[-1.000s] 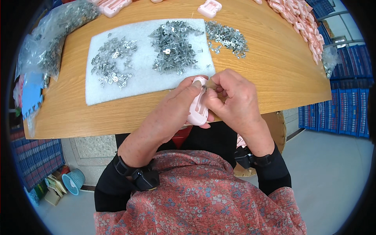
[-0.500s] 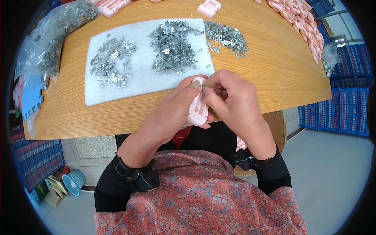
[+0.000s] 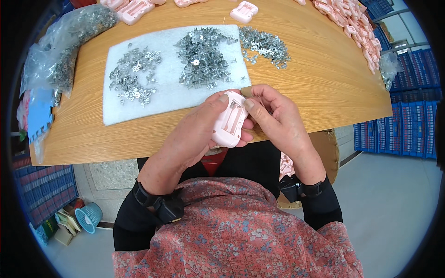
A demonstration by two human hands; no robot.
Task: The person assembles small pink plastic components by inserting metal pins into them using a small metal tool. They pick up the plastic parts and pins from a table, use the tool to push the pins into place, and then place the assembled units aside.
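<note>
A: Centre of the frame, both hands up over the near edge of the wooden table (image 3: 320, 88), and between them a small pink plastic casing (image 3: 228, 124), open side up, ribs showing inside.

B: Who has the weight of it?

A: The left hand (image 3: 194, 134) is wrapped round the casing from the left, fingers closed on its side and underside, thumb up near the top edge. The right hand (image 3: 278, 118) comes in from the right, fingertips pinched together at the casing's upper right corner. Whether there's a little metal piece under those fingertips, I can't tell.

B: And behind the hands?

A: A white felt mat (image 3: 171, 97) lies across the upper middle of the frame. Two heaps of small silver metal clips on it: a looser scatter (image 3: 132, 76) to the left, a denser pile (image 3: 201, 55) in the middle. A third heap of clips (image 3: 266, 46) sits on the bare wood just off the mat's right edge.

B: More pink up top?

A: Yes, one pink casing (image 3: 244, 11) at the top centre, others (image 3: 132, 9) at the upper left, and a long row of them (image 3: 352, 25) curving down the upper right. A clear plastic bag of metal parts (image 3: 65, 46) slumps at the upper left
</note>
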